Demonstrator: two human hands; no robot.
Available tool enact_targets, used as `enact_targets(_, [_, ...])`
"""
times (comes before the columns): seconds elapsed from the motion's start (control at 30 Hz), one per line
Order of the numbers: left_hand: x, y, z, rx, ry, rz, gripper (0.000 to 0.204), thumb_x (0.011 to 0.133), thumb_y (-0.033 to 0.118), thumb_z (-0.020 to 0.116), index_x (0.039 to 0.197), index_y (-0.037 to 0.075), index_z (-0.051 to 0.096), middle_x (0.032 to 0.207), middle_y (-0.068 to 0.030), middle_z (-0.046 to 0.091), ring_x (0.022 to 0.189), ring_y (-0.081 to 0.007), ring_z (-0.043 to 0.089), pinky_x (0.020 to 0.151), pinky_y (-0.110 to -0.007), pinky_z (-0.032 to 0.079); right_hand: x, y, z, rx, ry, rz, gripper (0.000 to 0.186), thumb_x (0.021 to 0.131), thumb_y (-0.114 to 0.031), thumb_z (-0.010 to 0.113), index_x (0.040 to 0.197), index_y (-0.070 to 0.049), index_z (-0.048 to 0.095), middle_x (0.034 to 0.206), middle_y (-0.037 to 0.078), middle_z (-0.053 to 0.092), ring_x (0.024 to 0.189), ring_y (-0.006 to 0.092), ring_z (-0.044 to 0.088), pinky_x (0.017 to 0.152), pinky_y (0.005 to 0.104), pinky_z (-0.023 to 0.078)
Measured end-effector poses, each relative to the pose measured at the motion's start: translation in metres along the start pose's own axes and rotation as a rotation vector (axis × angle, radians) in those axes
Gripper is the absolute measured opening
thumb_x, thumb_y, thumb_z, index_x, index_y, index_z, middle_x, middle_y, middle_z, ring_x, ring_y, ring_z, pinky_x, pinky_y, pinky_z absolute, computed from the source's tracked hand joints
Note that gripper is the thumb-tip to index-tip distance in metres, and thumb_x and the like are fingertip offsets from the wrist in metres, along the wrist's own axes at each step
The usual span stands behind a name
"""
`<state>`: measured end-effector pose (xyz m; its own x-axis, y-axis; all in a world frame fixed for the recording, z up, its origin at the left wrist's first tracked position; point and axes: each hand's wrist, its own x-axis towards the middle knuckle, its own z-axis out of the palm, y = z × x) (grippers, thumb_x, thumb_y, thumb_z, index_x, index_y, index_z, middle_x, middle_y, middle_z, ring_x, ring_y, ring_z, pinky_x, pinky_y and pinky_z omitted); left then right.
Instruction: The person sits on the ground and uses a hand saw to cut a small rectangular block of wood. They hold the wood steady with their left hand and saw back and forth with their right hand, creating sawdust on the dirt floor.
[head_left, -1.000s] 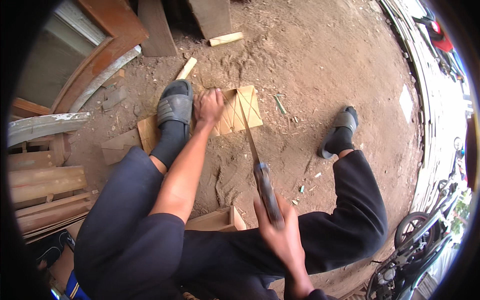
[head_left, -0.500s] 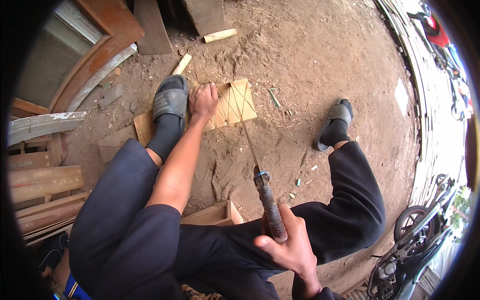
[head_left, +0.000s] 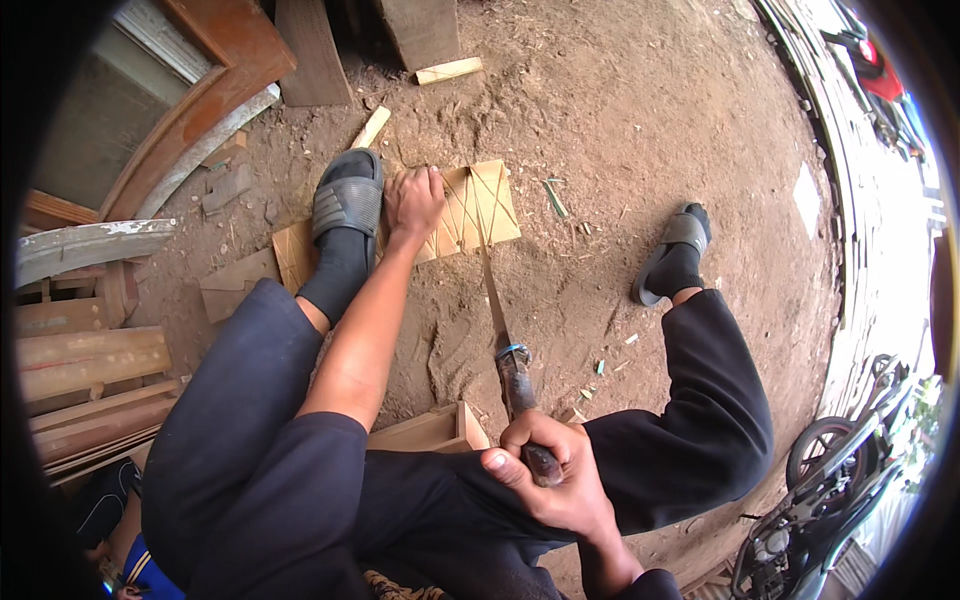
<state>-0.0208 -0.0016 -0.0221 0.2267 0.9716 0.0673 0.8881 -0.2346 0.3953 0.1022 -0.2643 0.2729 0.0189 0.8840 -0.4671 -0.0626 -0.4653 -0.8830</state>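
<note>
A pale wooden board (head_left: 490, 205), marked with dark zigzag lines, lies on the dirt in front of me, and my left sandalled foot (head_left: 347, 205) stands on it. Beside that foot, my left hand (head_left: 412, 205) is closed on the board with curled fingers, pressing it down. My right hand (head_left: 560, 475) is wrapped round the dark, rough handle of a machete (head_left: 497, 300) with a blue band below the blade. The long narrow blade points away from me, its far end over the board's right part along one of the marked lines.
Small wood strips (head_left: 448, 70) lie beyond the board. Stacked timber (head_left: 95, 365) and a brown wooden frame (head_left: 240, 65) stand at the left. A wooden box (head_left: 430, 430) sits close before my lap. My right foot (head_left: 675, 250) rests on the dirt; a motorcycle (head_left: 820, 480) stands right.
The machete's handle has swung slightly left and my right fingers have closed further round it. My left hand stays on the board; the whole view has shifted a little.
</note>
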Motion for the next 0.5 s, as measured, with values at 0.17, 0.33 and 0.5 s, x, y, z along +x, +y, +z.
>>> enact_targets(0.17, [0.003,-0.002,-0.003,0.030,-0.035,-0.009,0.045,0.098,0.028,0.035,0.089,0.001,0.069,0.095,-0.0190,0.070,0.093,-0.0318,0.063,0.089,-0.043,0.042,-0.003,-0.002,0.012,-0.005,0.202,0.071,0.033,0.089,-0.009,0.069,0.066,-0.006,0.047,0.057,-0.006,0.044,0.053,0.0019,0.035,0.048,0.0228,0.027])
enact_targets(0.33, [0.000,0.001,-0.004,0.019,-0.011,0.003,0.046,0.099,0.028,0.034,0.089,0.000,0.069,0.096,-0.0190,0.070,0.093,-0.0320,0.063,0.090,-0.043,0.042,-0.019,0.016,0.000,-0.067,0.167,-0.029,0.038,0.086,-0.006,0.072,0.060,-0.007,0.043,0.054,-0.003,0.044,0.051,0.0012,0.036,0.046,0.0229,0.026])
enact_targets(0.5, [0.000,0.001,-0.004,0.025,-0.050,-0.004,0.047,0.099,0.029,0.033,0.094,0.000,0.069,0.098,-0.0205,0.069,0.093,-0.0330,0.063,0.091,-0.044,0.042,0.039,0.022,0.004,-0.144,0.190,0.047,0.036,0.090,-0.011,0.069,0.064,-0.005,0.044,0.057,-0.003,0.041,0.054,0.0024,0.034,0.047,0.0247,0.027])
